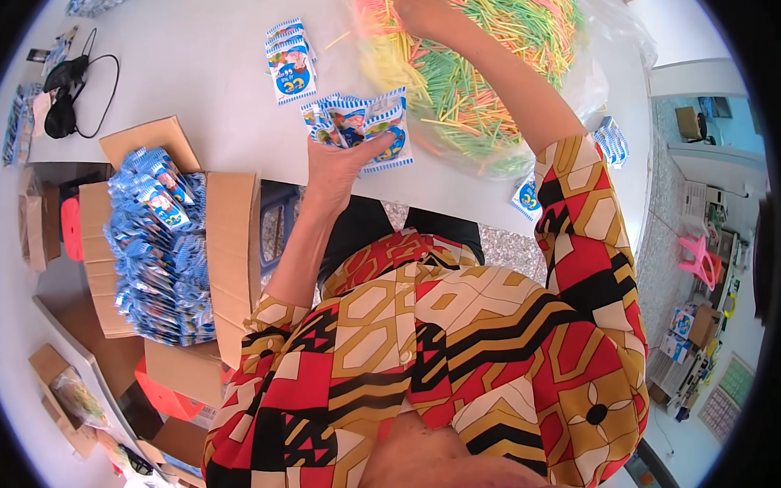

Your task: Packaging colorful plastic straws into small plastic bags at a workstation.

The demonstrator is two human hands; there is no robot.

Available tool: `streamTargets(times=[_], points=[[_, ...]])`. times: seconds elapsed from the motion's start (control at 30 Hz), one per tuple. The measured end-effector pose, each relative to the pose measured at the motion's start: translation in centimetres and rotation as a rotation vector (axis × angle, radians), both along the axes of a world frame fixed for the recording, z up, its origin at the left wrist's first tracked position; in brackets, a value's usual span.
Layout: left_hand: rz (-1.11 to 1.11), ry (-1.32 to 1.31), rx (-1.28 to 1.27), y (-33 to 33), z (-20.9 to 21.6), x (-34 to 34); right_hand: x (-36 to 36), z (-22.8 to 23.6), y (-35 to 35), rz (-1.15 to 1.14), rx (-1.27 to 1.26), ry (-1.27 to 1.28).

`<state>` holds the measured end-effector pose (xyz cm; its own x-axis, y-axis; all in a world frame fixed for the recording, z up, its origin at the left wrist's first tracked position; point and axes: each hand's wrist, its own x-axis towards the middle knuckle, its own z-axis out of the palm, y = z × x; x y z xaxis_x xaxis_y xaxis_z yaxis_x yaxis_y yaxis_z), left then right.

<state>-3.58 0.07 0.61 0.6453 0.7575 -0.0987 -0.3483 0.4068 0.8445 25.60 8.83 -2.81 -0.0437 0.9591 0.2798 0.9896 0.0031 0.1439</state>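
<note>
Several small blue-and-white printed packets [388, 123] are fanned out in my left hand [333, 166], the thumb pressed over the front one. At the far side of the table, my right hand [428, 16] reaches down into a big heap of thin pink, yellow and green sticks [491, 75]. Its fingers curl in among the sticks, and what they grip is hidden. A clear plastic bag [475, 161] lies spread under and around the heap. Just beyond my left hand, a short overlapping row of the same packets [292, 64] rests on the white table [199, 65].
An open cardboard box [231, 264] crammed with blue packets [158, 244] stands left of my body. Loose packets [526, 197] lie near the table's front edge, with more [612, 142] at the right. A black corded item [64, 99] sits at the far left. One stick lies apart from the heap.
</note>
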Motion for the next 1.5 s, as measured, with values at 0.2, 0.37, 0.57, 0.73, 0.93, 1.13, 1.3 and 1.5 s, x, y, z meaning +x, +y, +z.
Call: streamTargets(times=[0.2, 0.37, 0.57, 0.73, 0.93, 1.13, 1.3, 1.5], points=[[-0.011, -0.006, -0.014, -0.1, 0.4, 0.4, 1.4, 0.0, -0.3, -0.087, -0.072, 0.11], [-0.009, -0.004, -0.015, -0.3, 0.3, 0.7, 2.8, 1.3, -2.7, -0.097, 0.069, 0.404], [-0.033, 0.004, 0.003, -0.3, 0.1, 1.3, 4.8, 2.0, -8.1, -0.248, -0.04, 0.933], [-0.05, 0.04, 0.016, -0.1, -0.2, 1.5, 5.3, 1.7, -11.2, -0.109, 0.197, 1.387], [-0.084, 0.052, 0.024, -0.4, 0.6, 2.5, 7.3, 0.6, -14.0, 0.162, 0.126, 1.161], [-0.066, 0.003, 0.096, -0.3, 1.4, 3.0, 3.2, 0.6, -14.6, -0.159, 0.169, 0.851], [-0.039, 0.01, 0.102, 0.0, 1.5, 3.1, -1.8, 8.7, -15.2, 0.045, 0.267, 1.293], [-0.052, 0.063, 0.134, -0.2, 0.5, 3.6, -7.0, 13.9, -16.6, 0.155, 0.067, 1.738]])
